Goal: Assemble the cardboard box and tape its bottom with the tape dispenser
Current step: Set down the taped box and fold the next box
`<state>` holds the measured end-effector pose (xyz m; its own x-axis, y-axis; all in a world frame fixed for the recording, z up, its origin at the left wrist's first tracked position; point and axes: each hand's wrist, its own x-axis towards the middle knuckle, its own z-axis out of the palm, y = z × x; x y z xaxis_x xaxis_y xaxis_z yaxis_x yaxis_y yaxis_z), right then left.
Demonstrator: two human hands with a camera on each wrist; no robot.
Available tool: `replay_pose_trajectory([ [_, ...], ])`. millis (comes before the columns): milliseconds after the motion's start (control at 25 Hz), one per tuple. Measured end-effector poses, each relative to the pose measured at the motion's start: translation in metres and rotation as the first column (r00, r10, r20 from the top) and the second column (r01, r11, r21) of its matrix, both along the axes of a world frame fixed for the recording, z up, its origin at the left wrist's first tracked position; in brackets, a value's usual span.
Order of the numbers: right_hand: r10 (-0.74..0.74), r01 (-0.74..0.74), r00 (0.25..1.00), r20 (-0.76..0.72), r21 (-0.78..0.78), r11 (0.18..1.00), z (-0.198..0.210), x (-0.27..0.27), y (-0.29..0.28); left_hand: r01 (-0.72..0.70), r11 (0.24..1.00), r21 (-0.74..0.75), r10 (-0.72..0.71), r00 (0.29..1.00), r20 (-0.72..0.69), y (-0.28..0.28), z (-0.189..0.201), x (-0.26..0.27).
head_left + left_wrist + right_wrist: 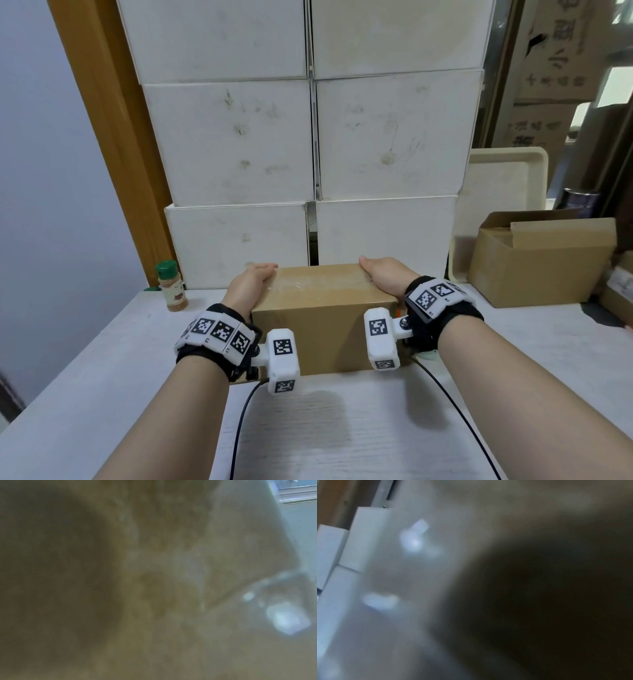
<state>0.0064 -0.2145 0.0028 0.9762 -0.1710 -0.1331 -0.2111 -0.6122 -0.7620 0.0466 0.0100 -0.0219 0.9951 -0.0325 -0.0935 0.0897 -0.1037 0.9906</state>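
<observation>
A closed brown cardboard box (325, 318) stands on the pale table (342, 428), just in front of me. A glossy strip of clear tape (298, 286) shines on its top face. My left hand (251, 279) clasps the box's left end near the far top corner, with its thumb over the top edge. At the right end my right hand (385, 274) holds on the same way. The remaining fingers of both hands are hidden behind the box. Both wrist views are blurred and filled by cardboard (171, 574). No tape dispenser is plainly in view.
A green-capped spice bottle (170, 287) stands left of the box. Stacked white boxes (308, 154) form a wall right behind it. At the right are an open cardboard box (541, 263) and a leaning cream tray (507, 181). Two black cables (239, 428) run toward me.
</observation>
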Motion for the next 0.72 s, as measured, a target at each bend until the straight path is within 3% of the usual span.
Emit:
replay_pose_trajectory([
  [200,-0.096,0.09,0.995,-0.017,-0.195,0.977,0.013,0.0,0.011,-0.06,0.945,0.323,0.017,0.991,0.133,-0.006,0.01,-0.007],
  [280,-0.099,0.099,0.995,0.017,-0.28,0.955,0.011,0.001,0.008,-0.102,0.931,0.349,0.075,0.993,0.091,-0.009,0.009,-0.008],
  [400,-0.183,0.23,0.959,0.216,-0.219,0.948,0.006,-0.007,0.004,-0.156,0.954,0.257,0.136,0.986,0.092,-0.008,0.008,-0.012],
  [480,-0.14,0.156,0.981,0.135,-0.117,0.981,0.011,-0.013,0.006,-0.176,0.972,0.154,0.162,0.982,0.099,-0.011,0.005,-0.014],
  [600,-0.094,0.096,0.995,-0.026,0.067,0.993,0.008,-0.017,0.001,-0.218,0.964,-0.152,0.232,0.969,0.082,-0.019,0.003,-0.033],
  [680,-0.125,0.13,0.991,-0.036,0.229,0.965,0.006,-0.022,-0.003,-0.214,0.907,-0.363,0.219,0.975,-0.03,-0.022,0.002,-0.044],
  [720,-0.134,0.129,0.991,0.0,0.259,0.957,0.006,-0.024,-0.004,-0.217,0.892,-0.396,0.215,0.975,-0.05,-0.023,0.002,-0.047],
])
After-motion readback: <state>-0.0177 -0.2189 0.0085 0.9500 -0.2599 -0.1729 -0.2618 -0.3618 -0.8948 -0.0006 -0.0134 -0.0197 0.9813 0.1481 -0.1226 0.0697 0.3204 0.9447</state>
